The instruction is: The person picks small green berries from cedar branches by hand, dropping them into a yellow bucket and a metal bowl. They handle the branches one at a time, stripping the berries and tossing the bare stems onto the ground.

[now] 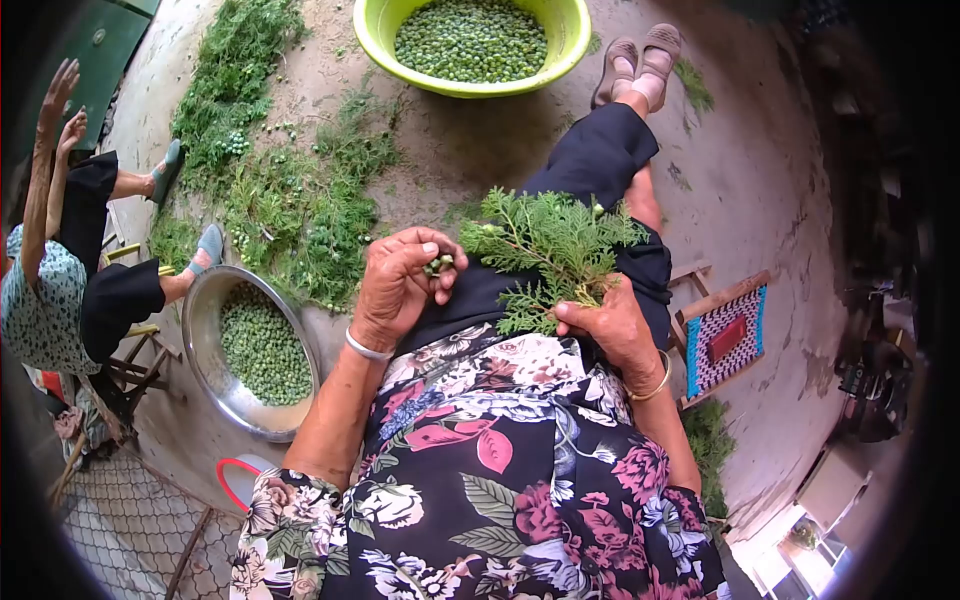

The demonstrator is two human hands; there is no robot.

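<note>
Arborvitae sprig (555,245) held by its stem in the right hand (612,328), grip closed round it. It is fanned across the lap, seemingly so the cones are exposed. Left hand (400,285) pinched narrow on a few green cones (438,265), just beside the sprig. Steel bowl (200,305) of cones stood on the floor at the left side, likely for easy dropping.

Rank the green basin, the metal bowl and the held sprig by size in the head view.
1. green basin: largest, though cut by the top edge.
2. metal bowl and sprig: they look alike. The sprig, in the right hand, is nearer the camera, so no ranking.
</note>
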